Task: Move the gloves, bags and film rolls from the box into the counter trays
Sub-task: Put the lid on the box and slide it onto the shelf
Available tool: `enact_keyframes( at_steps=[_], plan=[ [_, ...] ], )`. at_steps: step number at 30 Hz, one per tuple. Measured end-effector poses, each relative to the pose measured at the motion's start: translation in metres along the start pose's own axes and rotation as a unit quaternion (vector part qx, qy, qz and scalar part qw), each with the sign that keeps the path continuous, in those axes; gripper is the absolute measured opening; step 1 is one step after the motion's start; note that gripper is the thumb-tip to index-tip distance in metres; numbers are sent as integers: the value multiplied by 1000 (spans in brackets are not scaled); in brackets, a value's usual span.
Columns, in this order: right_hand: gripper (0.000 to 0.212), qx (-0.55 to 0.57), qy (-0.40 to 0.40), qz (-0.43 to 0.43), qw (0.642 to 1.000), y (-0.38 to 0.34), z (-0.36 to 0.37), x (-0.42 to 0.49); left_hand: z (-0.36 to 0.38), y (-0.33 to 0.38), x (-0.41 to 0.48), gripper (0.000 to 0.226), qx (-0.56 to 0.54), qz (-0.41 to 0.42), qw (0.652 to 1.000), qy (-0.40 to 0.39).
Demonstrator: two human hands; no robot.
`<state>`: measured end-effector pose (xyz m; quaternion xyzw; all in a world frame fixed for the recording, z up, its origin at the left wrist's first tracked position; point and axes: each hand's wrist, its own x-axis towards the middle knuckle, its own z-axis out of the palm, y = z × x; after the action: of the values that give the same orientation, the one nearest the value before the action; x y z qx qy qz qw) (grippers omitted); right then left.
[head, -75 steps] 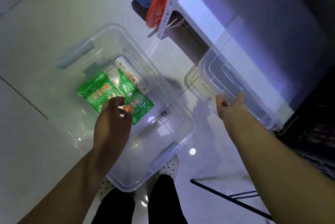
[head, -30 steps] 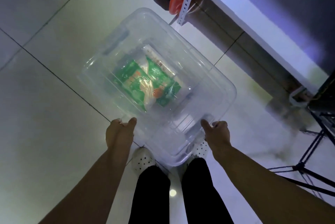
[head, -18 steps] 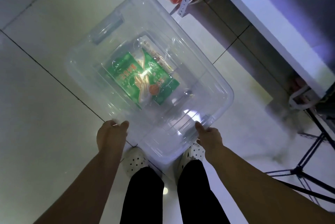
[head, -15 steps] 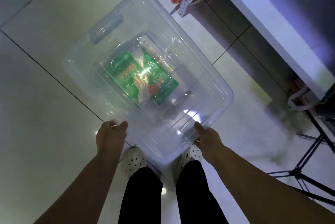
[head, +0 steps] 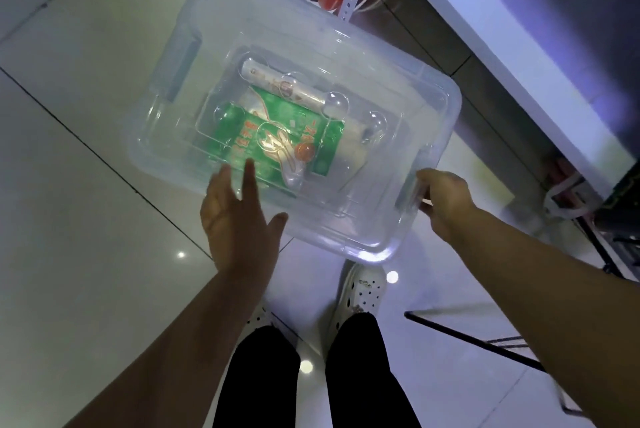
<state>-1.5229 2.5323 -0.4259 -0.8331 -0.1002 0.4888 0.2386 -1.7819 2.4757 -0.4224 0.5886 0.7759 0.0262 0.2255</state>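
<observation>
Looking down through the head camera, we count one clear box (head: 363,240) over the tiled floor, closed by one clear lid (head: 398,88). We cannot tell whether it rests on the tiles or is lifted. A grey latch (head: 180,64) sits at its nine o'clock end and a second at four o'clock.

Inside lie one green packet (head: 277,140) and one pale roll (head: 280,83). The packet is flat and glossy, printed with red-orange characters and a white figure. The roll lies slantwise, touching the packet's twelve o'clock edge. A pale shape at the packet's three o'clock is too blurred for us to name.

We see two hands. The left hand (head: 239,223), at the box's six o'clock edge, is released, its fingers straight and spread over the lid. We cannot tell whether it touches. The right hand (head: 445,201) grasps the four o'clock latch, fingers curled round it.

Two white shoes (head: 362,289) stand at six o'clock of the box. One white counter (head: 502,57) runs at two o'clock.
</observation>
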Motion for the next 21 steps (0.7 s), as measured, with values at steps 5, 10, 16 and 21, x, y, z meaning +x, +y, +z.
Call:
enact_keyframes(
  at_steps=[5,10,16,21],
  plan=[
    [12,-9,-17,-29,999,10,-10,14,14,24,31,94,164,179,965,-102],
    [10,44,-27,1,999,23,-9,24,32,32,35,99,234,193,944,-132],
    [50,-51,43,-19,998,27,5,32,36,30,36,98,221,188,946,-145],
    [47,-14,-24,73,997,36,-1,26,35,30,36,99,206,185,949,-148]
  ],
)
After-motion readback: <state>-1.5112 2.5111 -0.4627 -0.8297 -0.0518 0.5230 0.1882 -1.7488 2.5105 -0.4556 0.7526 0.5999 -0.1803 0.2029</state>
